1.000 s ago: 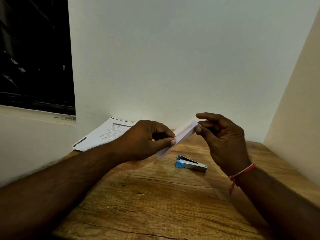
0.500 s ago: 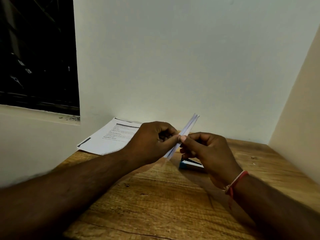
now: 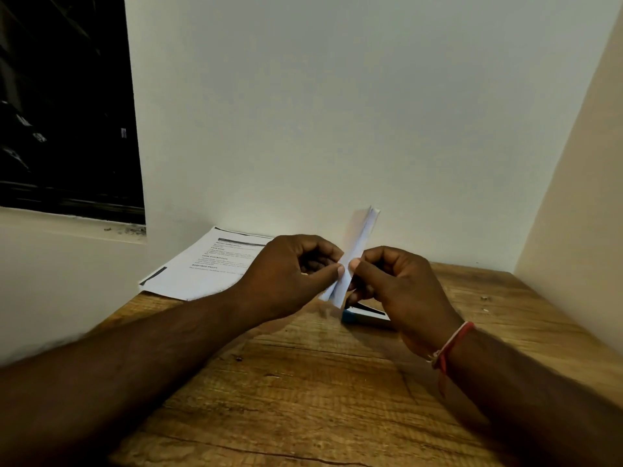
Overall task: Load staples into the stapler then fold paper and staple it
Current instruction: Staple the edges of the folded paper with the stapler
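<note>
A narrow folded strip of white paper (image 3: 358, 251) stands tilted above the wooden table (image 3: 303, 399), its upper end leaning to the right. My left hand (image 3: 290, 274) pinches it from the left and my right hand (image 3: 401, 284) pinches it from the right, thumbs meeting at its middle. The small silver stapler with a blue end (image 3: 362, 315) lies flat on the table just under the paper, its right part hidden behind my right hand.
A stack of printed sheets (image 3: 209, 267) lies at the table's back left corner, overhanging the edge. White walls close the table at the back and on the right. A dark window (image 3: 67, 106) is up on the left.
My right hand slid down from the paper's upper end to its middle, beside my left hand. The paper turned from slanted to more upright, and the stapler is now partly covered.
</note>
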`<state>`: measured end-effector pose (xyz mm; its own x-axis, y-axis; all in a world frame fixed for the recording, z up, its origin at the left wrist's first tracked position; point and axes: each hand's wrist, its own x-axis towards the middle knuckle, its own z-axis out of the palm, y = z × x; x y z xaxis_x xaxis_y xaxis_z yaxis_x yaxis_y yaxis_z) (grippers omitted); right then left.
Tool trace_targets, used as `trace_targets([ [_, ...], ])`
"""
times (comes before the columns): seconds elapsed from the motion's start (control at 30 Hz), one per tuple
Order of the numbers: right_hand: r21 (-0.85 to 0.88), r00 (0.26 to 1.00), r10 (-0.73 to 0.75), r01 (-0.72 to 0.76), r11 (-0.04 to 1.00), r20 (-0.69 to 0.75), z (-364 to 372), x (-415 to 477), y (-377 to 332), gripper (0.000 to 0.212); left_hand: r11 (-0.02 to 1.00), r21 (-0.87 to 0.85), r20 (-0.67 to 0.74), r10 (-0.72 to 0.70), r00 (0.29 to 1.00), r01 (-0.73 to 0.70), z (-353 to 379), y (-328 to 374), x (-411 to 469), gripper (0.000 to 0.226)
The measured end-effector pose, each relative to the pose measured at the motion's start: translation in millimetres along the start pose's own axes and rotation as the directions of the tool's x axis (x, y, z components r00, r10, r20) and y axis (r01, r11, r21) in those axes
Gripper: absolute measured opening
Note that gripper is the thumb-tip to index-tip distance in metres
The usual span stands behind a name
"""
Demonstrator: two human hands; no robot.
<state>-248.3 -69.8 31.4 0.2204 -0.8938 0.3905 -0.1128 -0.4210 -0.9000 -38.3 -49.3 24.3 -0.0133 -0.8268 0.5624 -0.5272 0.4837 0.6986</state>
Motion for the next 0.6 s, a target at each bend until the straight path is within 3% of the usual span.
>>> trace_targets([
  [0.17,0.235,0.999,0.037,-0.038,0.971,0.010,-5.7,5.3,3.1,0.020,0.994,-0.105,-0.041,-0.036,0.999,0.032,-0.1,4.9,-2.0,0.019],
  [0.27,0.398,0.998,0.045,-0.063,0.915,0.054,-9.5,9.3,7.1,0.022,0.901,-0.369,-0.062,-0.269,0.961,0.228,-1.0,5.4,5.1,0.072],
  [0.33,0.441,0.996,0.044,-0.071,0.895,0.071,-11.0,11.3,10.5,0.021,0.702,-0.616,0.050,-0.418,0.907,0.358,-3.4,0.7,10.2,0.108],
  [0.37,0.452,0.996,0.049,-0.079,0.889,0.079,-11.3,11.8,11.9,0.020,0.606,-0.697,0.131,-0.418,0.899,0.383,-3.7,-2.6,11.5,0.106],
  [0.43,0.459,0.994,0.067,-0.100,0.883,0.088,-11.4,11.9,13.6,0.019,0.520,-0.755,0.228,-0.363,0.904,0.400,-2.1,0.8,9.2,0.071],
  [0.5,0.414,0.993,0.084,-0.112,0.903,0.087,-12.5,11.7,13.5,0.020,0.530,-0.747,0.235,-0.353,0.905,0.401,0.1,1.7,6.0,0.051],
  [0.6,0.157,0.995,0.083,-0.092,0.983,0.061,-19.3,13.2,11.8,0.021,0.639,-0.697,0.115,-0.349,0.930,0.326,0.5,-3.6,7.1,0.065],
])
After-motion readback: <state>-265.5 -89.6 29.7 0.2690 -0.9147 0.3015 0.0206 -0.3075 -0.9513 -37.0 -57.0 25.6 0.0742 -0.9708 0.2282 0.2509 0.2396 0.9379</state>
